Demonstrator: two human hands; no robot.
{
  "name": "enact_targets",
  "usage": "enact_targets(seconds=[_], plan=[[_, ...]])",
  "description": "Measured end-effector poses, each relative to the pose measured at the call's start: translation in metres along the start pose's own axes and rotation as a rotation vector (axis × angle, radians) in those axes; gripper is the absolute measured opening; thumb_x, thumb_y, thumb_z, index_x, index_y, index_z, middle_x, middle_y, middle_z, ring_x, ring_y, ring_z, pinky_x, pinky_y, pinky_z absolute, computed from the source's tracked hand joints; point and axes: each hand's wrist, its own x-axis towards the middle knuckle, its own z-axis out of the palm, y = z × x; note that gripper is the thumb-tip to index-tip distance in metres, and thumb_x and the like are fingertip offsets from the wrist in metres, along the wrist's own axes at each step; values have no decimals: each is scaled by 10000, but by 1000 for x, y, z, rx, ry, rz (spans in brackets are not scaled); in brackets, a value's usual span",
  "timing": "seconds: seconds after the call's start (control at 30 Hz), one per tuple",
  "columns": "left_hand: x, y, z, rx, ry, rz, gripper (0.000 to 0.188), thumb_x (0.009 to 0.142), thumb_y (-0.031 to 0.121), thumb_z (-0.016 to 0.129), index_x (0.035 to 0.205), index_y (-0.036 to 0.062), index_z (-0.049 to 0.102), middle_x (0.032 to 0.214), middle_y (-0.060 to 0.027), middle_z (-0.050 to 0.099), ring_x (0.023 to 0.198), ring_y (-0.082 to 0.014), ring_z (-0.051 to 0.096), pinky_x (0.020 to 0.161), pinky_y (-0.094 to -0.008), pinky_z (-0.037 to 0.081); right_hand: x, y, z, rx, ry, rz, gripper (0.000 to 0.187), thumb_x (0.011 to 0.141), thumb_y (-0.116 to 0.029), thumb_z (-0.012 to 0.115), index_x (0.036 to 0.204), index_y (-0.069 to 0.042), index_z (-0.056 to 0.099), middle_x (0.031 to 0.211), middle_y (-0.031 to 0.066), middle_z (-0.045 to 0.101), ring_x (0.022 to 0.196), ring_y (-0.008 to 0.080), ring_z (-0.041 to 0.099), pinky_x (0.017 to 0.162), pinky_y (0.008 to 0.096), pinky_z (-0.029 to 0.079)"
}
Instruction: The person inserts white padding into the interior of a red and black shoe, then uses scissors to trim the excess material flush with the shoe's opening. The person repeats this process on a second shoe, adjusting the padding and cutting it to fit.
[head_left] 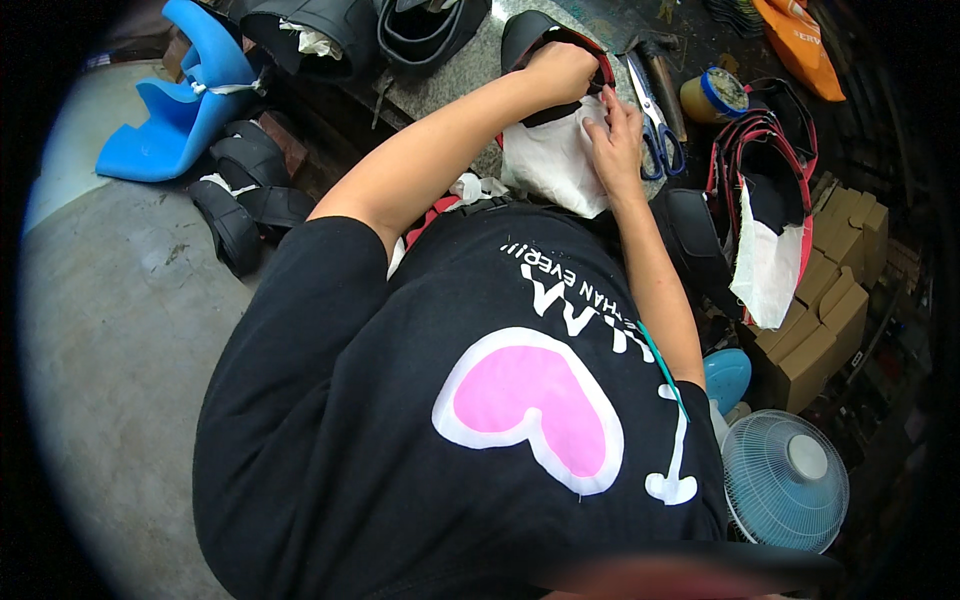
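My left hand [562, 72] grips the edge of a black shoe upper with red trim [530, 35] on the grey stone worktop [455, 75]. My right hand [617, 135] presses with spread fingers on the white lining fabric [550, 165] that hangs from that upper toward my lap. Blue-handled scissors [655, 120] lie just right of my right hand, beside a hammer [660, 65].
A yellow glue tin with a blue lid [712, 95] stands at the right. A stack of black and red uppers with white lining [765, 200] rests on cardboard boxes [830, 310]. A blue plastic seat [185, 100], black shoe parts [240, 195] and a floor fan [785, 480] surround me.
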Motion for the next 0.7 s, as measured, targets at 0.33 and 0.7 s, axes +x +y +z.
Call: enact_targets(seconds=[0.33, 0.7], plan=[[9, -3, 12, -64, -27, -141, 181, 799, 219, 660, 869, 68, 731, 862, -180, 701, 865, -372, 674, 794, -475, 530, -1, -38, 1, -621, -55, -134, 693, 831, -513, 656, 1341, -59, 536, 1295, 109, 496, 1128, 308, 498, 906, 421, 422], [3, -8, 5, -209, 50, -126, 145, 770, 160, 680, 854, 51, 726, 847, -176, 698, 825, -358, 675, 756, -446, 531, -1, -36, -17, -587, -74, -156, 512, 879, -459, 628, 1268, -126, 629, 1257, 123, 547, 1087, 330, 539, 878, 457, 466]])
